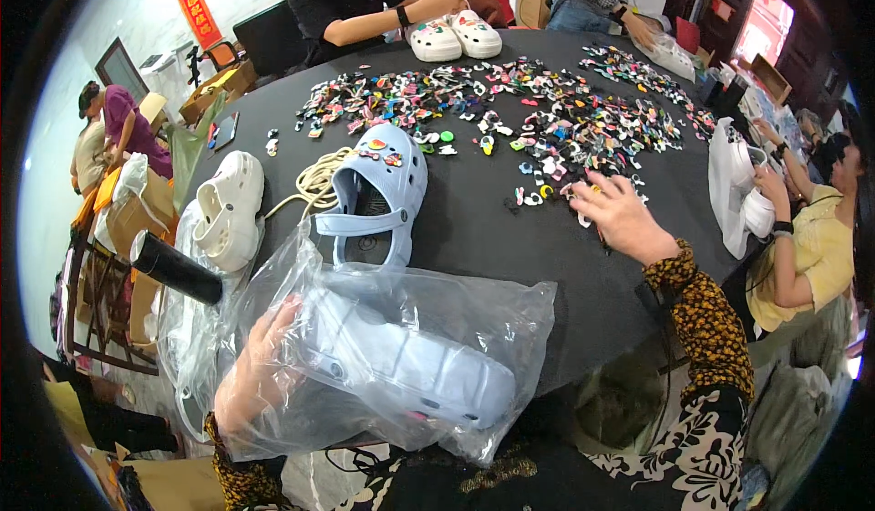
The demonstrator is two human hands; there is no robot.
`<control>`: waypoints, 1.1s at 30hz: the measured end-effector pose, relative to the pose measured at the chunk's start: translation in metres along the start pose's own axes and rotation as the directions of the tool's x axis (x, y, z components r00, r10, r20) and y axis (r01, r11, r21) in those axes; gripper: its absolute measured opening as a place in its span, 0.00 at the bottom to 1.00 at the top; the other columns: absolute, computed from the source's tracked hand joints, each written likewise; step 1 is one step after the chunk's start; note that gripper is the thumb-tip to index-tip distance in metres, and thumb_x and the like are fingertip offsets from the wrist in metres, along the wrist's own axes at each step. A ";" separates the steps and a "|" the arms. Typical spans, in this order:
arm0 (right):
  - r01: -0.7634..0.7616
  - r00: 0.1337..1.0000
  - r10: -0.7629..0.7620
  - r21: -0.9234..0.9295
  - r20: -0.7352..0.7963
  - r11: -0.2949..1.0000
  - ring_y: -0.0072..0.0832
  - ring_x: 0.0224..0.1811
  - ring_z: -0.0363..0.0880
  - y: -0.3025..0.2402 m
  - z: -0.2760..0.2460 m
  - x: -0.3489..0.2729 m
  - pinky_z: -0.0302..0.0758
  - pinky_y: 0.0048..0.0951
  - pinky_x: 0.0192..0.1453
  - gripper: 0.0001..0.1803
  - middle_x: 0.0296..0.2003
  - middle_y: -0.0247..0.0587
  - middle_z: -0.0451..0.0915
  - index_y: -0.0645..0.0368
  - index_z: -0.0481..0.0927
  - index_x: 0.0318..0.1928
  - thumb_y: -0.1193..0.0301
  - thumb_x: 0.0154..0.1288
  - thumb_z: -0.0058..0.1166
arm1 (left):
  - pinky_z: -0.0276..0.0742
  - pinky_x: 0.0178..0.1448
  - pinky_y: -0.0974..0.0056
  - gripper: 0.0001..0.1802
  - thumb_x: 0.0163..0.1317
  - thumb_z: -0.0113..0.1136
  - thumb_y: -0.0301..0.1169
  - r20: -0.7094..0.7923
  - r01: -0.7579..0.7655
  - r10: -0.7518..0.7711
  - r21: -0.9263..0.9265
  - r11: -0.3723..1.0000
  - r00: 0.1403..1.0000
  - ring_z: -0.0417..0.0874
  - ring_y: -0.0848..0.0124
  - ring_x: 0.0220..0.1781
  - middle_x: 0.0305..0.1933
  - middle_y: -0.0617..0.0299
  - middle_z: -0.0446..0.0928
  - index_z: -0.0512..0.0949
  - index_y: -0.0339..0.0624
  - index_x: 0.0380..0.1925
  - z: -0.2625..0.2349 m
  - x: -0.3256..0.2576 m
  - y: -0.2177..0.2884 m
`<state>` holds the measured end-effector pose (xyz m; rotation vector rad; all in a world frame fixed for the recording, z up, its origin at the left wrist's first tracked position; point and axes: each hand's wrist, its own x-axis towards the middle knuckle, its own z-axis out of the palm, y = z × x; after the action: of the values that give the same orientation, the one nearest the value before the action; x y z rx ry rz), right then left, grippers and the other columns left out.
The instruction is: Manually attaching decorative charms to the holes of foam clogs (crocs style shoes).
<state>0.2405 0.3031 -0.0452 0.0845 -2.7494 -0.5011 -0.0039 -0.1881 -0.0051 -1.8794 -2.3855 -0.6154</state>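
My left hand point(262, 365) is closed at the near edge of the table on a clear plastic bag point(524, 315), its film lying over the fingers. Inside that bag a light blue clog point(410, 365) lies on its side. Just beyond it, a second light blue clog point(372, 224) stands on the table with small charms, one like a watermelon slice, on its toe. My right hand point(622, 215) reaches over the near edge of a wide spread of colourful shoe charms point(556, 137). Its fingers are apart, and any charm under the fingertips is hidden.
A white clog point(230, 212), coiled cord point(319, 181), a black cylinder point(176, 268) and a phone point(223, 133) sit to the left. Across the table point(492, 247), a person handles white clogs point(456, 35). At right, a person in yellow holds bagged white clogs point(743, 192).
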 end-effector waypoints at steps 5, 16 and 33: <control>-0.116 0.985 0.138 0.193 -0.104 0.974 0.39 0.61 0.68 -0.012 -0.022 0.016 0.63 0.42 0.60 0.19 0.56 0.39 0.73 0.53 0.77 0.49 0.75 0.55 0.57 | 0.64 0.65 0.49 0.43 0.39 0.68 0.32 0.110 0.172 -0.161 -0.097 0.980 0.981 0.64 0.43 0.67 0.69 0.37 0.58 0.69 0.44 0.62 0.014 -0.008 -0.010; -0.049 0.992 0.099 0.461 -0.084 0.886 0.38 0.60 0.70 -0.051 -0.094 0.021 0.64 0.38 0.60 0.18 0.56 0.43 0.73 0.56 0.76 0.51 0.71 0.59 0.57 | 0.72 0.48 0.55 0.12 0.50 0.56 0.23 0.017 -0.193 0.192 0.076 0.978 0.981 0.77 0.53 0.42 0.37 0.55 0.77 0.75 0.39 0.37 -0.014 0.084 0.061; -0.038 0.997 -0.011 0.588 0.079 0.808 0.38 0.52 0.72 -0.119 -0.039 -0.009 0.67 0.38 0.56 0.20 0.47 0.41 0.74 0.61 0.74 0.46 0.74 0.50 0.60 | 0.65 0.65 0.52 0.37 0.49 0.60 0.26 0.404 -0.012 -0.024 0.088 0.996 0.914 0.69 0.45 0.61 0.59 0.44 0.70 0.65 0.44 0.64 -0.014 0.070 0.052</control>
<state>0.2621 0.1794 -0.0556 0.1978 -2.8738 0.3877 0.0234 -0.1182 0.0418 -2.1351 -2.5996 -0.1180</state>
